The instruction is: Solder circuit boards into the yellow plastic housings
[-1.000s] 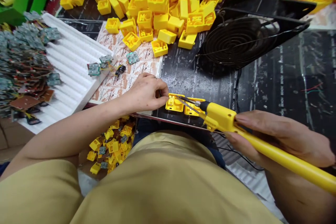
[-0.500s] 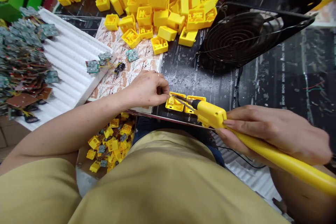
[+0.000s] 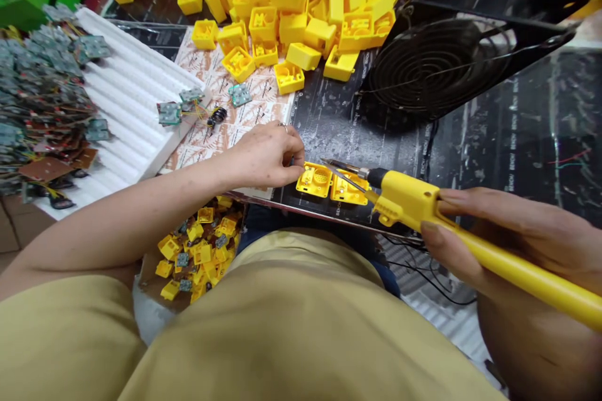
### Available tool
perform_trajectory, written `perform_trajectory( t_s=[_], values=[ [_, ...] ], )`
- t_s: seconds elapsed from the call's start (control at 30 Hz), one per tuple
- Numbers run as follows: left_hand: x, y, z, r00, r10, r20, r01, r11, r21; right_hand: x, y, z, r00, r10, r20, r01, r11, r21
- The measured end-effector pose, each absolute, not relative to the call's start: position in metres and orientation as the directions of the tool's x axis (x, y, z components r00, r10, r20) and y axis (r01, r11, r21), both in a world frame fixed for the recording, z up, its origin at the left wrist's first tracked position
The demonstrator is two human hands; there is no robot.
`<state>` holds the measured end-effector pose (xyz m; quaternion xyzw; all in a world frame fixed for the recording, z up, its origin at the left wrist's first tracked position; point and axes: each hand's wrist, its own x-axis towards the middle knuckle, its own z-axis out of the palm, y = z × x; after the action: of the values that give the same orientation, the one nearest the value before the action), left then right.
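My right hand (image 3: 512, 244) grips a yellow soldering iron (image 3: 409, 197) whose metal tip and thin feed tube point left, above two small yellow plastic cases. The left case (image 3: 320, 182) lies open side up near the table's front edge, showing a round patch of holes inside. Beside it sits the right case (image 3: 350, 193), partly covered by the iron's tip. My left hand (image 3: 268, 156) rests at the left case's edge, thumb and fingers pinched together; whatever is between them is hidden.
Many yellow cases (image 3: 286, 25) are heaped at the back. A black fan (image 3: 427, 69) stands back right. On the left, white foam (image 3: 136, 106) carries a pile of circuit boards (image 3: 42, 94); a loose board (image 3: 240, 94) lies nearer. Below the table edge is a box of yellow cases (image 3: 202, 255).
My right hand has drawn the soldering iron to the right, lifting its tip away from the left case. The left hand stays pinched at that case's edge.
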<state>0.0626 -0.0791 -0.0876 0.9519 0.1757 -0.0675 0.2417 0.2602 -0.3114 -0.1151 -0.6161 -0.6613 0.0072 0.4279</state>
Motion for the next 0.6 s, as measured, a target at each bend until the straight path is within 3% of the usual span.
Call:
perform_trajectory(
  t_s=[0.07, 0.17, 0.23, 0.3, 0.43, 0.6],
  values=[
    [0.058, -0.079, -0.081, 0.935, 0.311, -0.170, 0.354, -0.824, 0.441, 0.265, -0.315, -0.120, 0.141, 0.838, 0.527, 0.802, 0.215, -0.557],
    [0.042, -0.077, -0.069, 0.899, 0.437, 0.007, 0.374, -0.776, 0.508, 0.273, -0.319, -0.126, 0.163, 0.867, 0.471, 0.795, 0.167, -0.583],
    [0.027, -0.076, -0.065, 0.862, 0.498, 0.089, 0.366, -0.735, 0.570, 0.274, -0.321, -0.129, 0.144, 0.861, 0.488, 0.819, 0.173, -0.547],
    [0.012, -0.079, -0.067, 0.877, 0.471, 0.100, 0.330, -0.738, 0.589, 0.273, -0.322, -0.131, 0.154, 0.819, 0.552, 0.859, 0.165, -0.484],
    [-0.004, -0.089, -0.087, 0.918, 0.383, 0.106, 0.289, -0.827, 0.481, 0.266, -0.322, -0.131, 0.167, 0.777, 0.607, 0.875, 0.167, -0.455],
    [0.014, -0.100, -0.107, 0.907, 0.396, 0.141, 0.306, -0.853, 0.424, 0.252, -0.318, -0.127, 0.304, 0.710, 0.635, 0.816, 0.149, -0.558]
  ],
)
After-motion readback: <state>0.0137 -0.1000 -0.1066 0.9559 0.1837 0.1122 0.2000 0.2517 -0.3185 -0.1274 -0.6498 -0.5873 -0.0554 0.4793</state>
